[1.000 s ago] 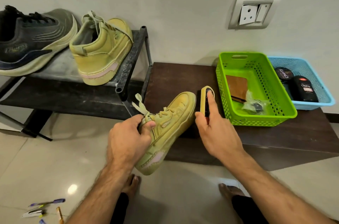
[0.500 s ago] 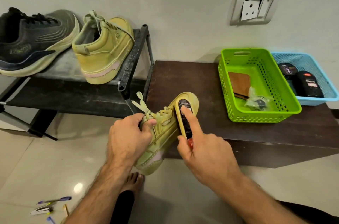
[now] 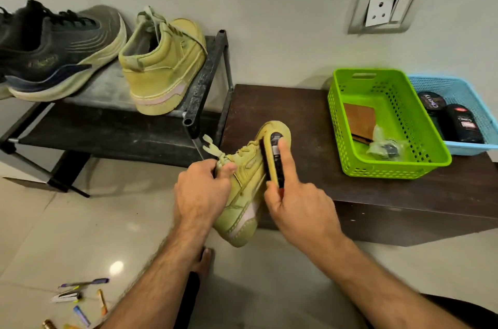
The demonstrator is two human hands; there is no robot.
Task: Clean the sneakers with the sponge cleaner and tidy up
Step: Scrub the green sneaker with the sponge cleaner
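While the left hand [image 3: 200, 191] grips the yellow-green sneaker [image 3: 246, 185] at its collar and laces, fingers curled round the opening, the shoe hangs in the air over the floor at the near edge of the dark counter [image 3: 296, 113], heel low toward the person and toe raised up and away. Its long axis runs from lower left to upper right, and the sponge cleaner [image 3: 275, 156] lies along nearly the same line, pressed against the shoe's right flank from mid-side up to the toe. The right hand [image 3: 293, 202] holds the cleaner from below and behind: the grip is narrow, thumb and curled fingers pinching its lower end, while the straight forefinger lies along its back toward the toe. So the cleaner sits up and forward of the right grip, and the uncleaned length toward the heel lies back toward the wrist. Any coming stroke, I judge, should run along that shared axis, drawn down toward the heel or pushed over the toe cap, with the left hand bracing against the push. The second yellow-green sneaker [image 3: 164, 67] stands on the shoe rack [image 3: 204, 78], nearer the left hand, and the green basket [image 3: 388, 167] lies nearer the right.
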